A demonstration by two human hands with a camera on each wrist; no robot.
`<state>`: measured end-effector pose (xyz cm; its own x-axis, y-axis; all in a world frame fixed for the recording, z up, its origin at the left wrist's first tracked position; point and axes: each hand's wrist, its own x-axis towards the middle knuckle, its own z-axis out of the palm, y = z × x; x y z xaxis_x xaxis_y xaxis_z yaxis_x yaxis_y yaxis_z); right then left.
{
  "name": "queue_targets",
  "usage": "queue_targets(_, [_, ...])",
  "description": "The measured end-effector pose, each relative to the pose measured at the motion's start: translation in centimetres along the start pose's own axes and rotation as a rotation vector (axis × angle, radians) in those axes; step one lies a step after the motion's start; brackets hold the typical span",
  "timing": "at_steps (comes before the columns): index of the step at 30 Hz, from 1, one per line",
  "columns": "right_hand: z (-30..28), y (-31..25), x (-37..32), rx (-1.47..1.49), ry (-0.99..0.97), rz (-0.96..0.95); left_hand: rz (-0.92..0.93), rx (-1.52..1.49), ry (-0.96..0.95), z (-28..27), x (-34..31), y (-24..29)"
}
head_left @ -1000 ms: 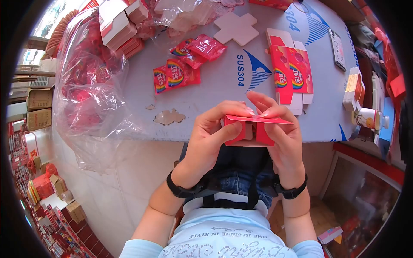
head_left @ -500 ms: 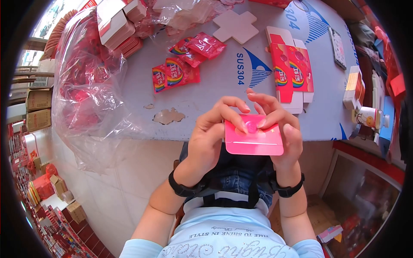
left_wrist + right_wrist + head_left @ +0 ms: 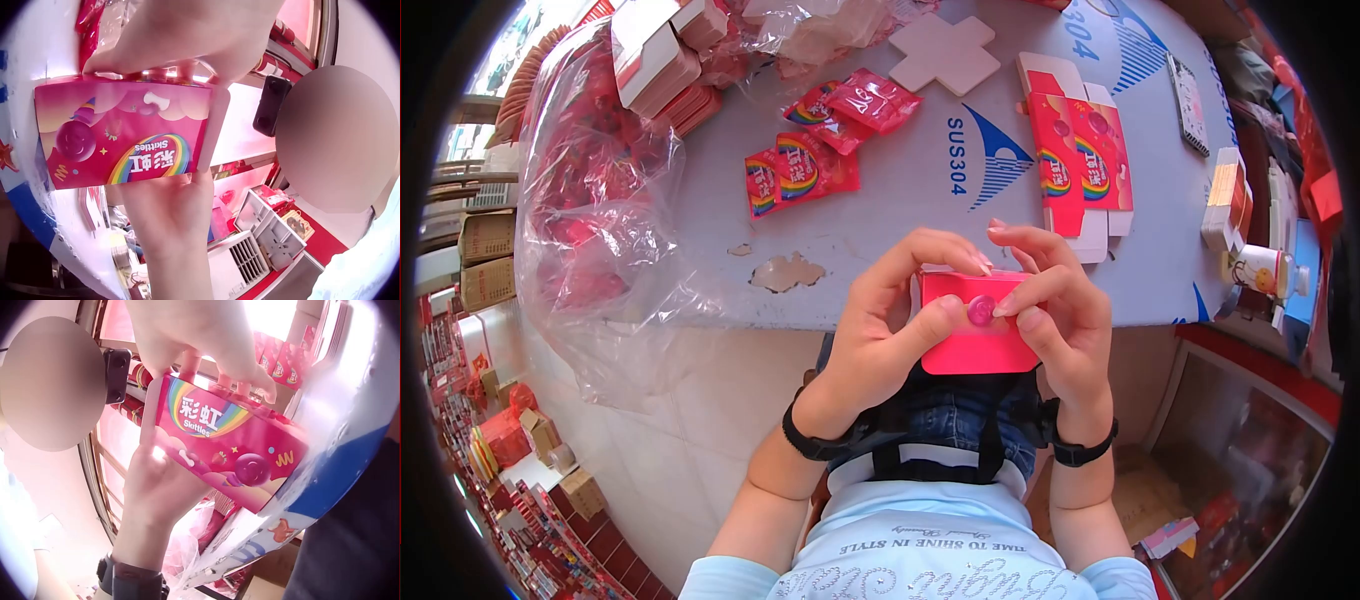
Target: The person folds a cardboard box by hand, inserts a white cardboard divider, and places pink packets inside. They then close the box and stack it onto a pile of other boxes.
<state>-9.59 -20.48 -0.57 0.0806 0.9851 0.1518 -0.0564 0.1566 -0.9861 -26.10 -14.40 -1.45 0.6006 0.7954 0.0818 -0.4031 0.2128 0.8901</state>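
By the near edge of the pale grey surface (image 3: 880, 215), a pink-red rectangular cardboard box (image 3: 975, 352) is gripped by the left hand (image 3: 885, 315) and right hand (image 3: 1072, 310); shiny red rainbow-printed packets (image 3: 818, 170) are spread beyond.

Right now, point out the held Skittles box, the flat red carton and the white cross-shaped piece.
Held Skittles box (image 3: 228, 444): right wrist view, middle of its printed face.
Flat red carton (image 3: 1083, 152): head view, middle of its printed panels.
White cross-shaped piece (image 3: 944, 56): head view, centre of the cross.
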Motion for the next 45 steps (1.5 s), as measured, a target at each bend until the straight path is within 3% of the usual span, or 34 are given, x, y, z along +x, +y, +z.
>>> queue_targets(4, [0.0,-0.6,-0.2,0.097,-0.024,0.135,0.03,0.083,0.0,-0.4,0.0,0.1])
queue_targets(13, [0.2,-0.4,-0.2,0.083,-0.057,0.046,0.023,0.127,0.108,0.0,-0.3,0.3])
queue_targets(17, [0.7,0.3,-0.9,0.129,0.077,0.03,0.042,0.126,0.128,0.0,-0.3,0.0])
queue_targets(28, [1.8,0.6,-1.7,0.025,0.004,0.1,0.02,0.068,0.115,0.1,-0.5,-0.4])
queue_targets(36, [1.6,1.6,-1.6,0.015,-0.048,0.003,0.047,0.05,0.08,0.0,-0.4,-0.8])
queue_targets(43, [2.1,0.9,-1.7,0.138,0.05,0.098,0.066,0.06,0.056,-0.2,-0.4,-0.9])
queue_targets(45, [1.9,1.3,-1.6,0.129,0.064,0.009,0.065,0.058,0.056,-0.3,-0.4,-0.8])
